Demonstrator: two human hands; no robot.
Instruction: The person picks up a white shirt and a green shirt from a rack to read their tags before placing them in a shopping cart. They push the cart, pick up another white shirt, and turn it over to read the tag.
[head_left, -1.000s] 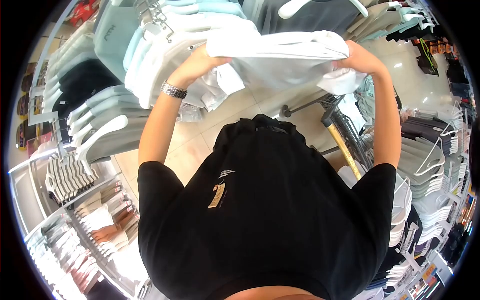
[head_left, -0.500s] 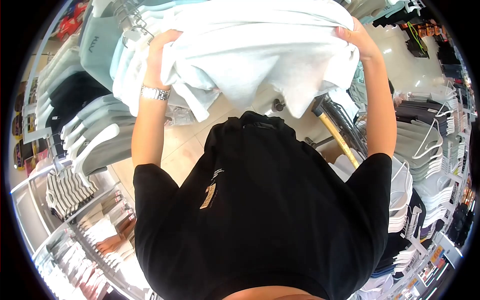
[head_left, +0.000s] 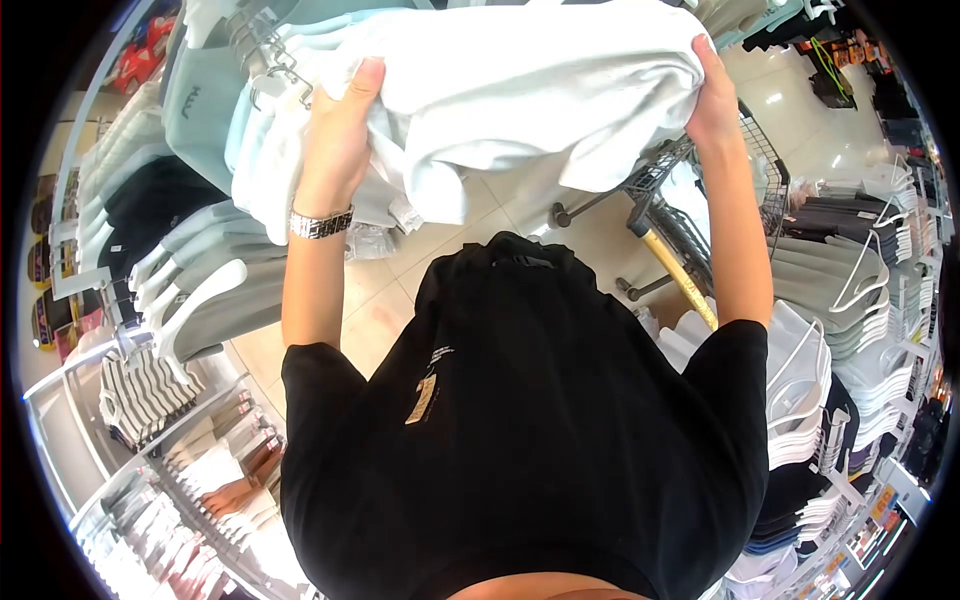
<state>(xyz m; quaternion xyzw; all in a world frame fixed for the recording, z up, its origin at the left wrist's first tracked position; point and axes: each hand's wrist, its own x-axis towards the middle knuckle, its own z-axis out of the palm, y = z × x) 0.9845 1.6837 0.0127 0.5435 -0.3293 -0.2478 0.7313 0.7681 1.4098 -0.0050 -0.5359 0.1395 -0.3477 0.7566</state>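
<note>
A white T-shirt (head_left: 530, 90) is stretched sideways between my two hands in front of me, its cloth folded over and hanging in loose drapes. My left hand (head_left: 345, 130), with a metal watch on the wrist, grips the left end, thumb on top. At the other end my right hand (head_left: 712, 95) pinches the cloth, with its thumb uppermost and the other fingers hidden. Just left of my left hand, pale garments (head_left: 255, 170) hang on a rail with metal hooks (head_left: 265, 55).
Racks of hanging clothes (head_left: 190, 260) line the left side, with striped garments (head_left: 150, 390) lower down. A black wire shopping cart (head_left: 690, 235) with a yellow handle (head_left: 672, 265) stands to the right. More hangers with clothes (head_left: 850, 290) fill the far right. Pale tiled floor (head_left: 370, 310) shows between.
The white T-shirt has been lifted and gathered, its lower drapes now higher, uncovering more of the cart. My left hand has shifted slightly right, and its thumb now points upward.
</note>
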